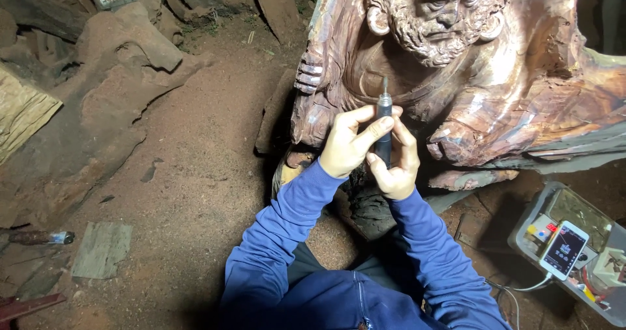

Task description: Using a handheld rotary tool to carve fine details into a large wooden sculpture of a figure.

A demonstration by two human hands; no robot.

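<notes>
Rotary tool (384,131) body mostly hidden by hands, carving (469,75) cropped at top, tray (606,314) contents perhaps too small to tell

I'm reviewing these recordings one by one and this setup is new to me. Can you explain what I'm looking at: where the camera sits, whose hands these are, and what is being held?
There is only one picture, taken from a camera worn on a person's head and looking down, so the blue sleeves at the bottom are that person's own arms. The left hand and right hand together grip a slim dark power tool, pointed up at a large reddish wooden carving of a bearded figure. The ground is reddish dirt with rough wood pieces at left. At lower right sits a plastic tray with a phone on a cable.
</notes>
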